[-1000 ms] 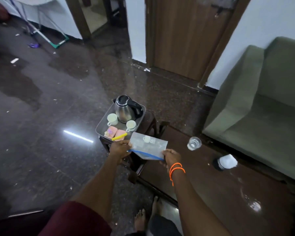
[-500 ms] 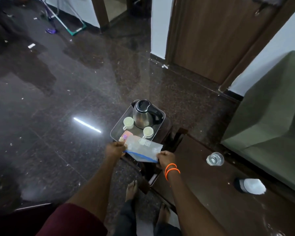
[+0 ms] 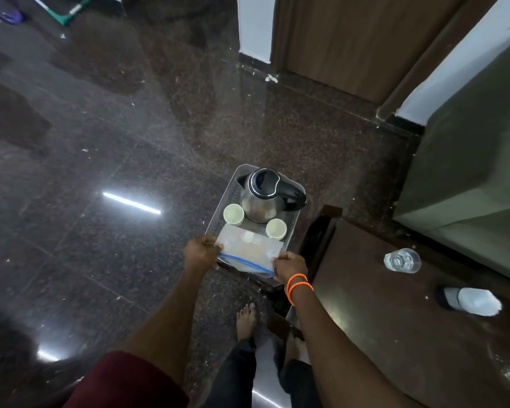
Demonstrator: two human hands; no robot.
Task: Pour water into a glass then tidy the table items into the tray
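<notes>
Already, water is showing in the glass, which is being left on the counter beside a bottle. Kettle and two cups are sitting in the tray. A zip bag is being pinched by left hand and right hand, each grip clenched on an edge, low over the tray's near end.

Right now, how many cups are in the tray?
2. One cup sits left of the kettle, the other cup at its near right. The bag may hide more.
</notes>
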